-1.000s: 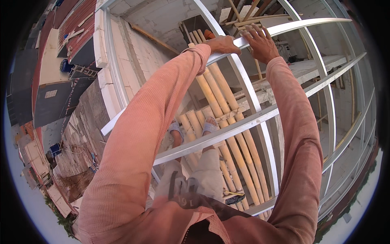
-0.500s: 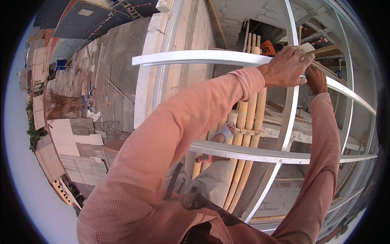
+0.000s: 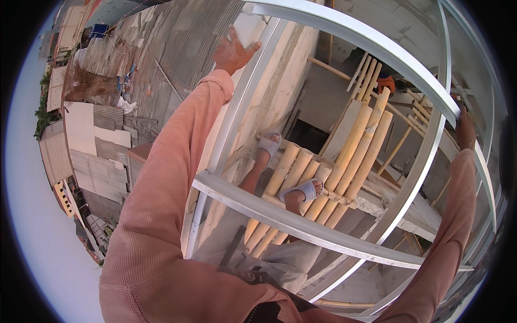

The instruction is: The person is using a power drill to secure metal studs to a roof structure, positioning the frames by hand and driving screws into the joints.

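My left hand is stretched out to the far left with its fingers spread. It lies against a pale block on top of the wall, beside a silver metal rail. At the far right, my right hand grips a long silver metal bar, which crosses a lengthwise metal bar there. The right fingertips are partly hidden by the metal. The long bar's left end lies over the rail, just above my left hand.
A nearer metal crossbar spans the frame in front of me. Below, my sandalled feet stand on the block wall and on lashed bamboo poles. The frame's openings drop to a lower level. Corrugated roofs lie beyond the wall.
My left hand has left the bar crossing beside my right hand and reached far left to the block. My right hand stays at the crossing. The view has shifted, and both feet now show.
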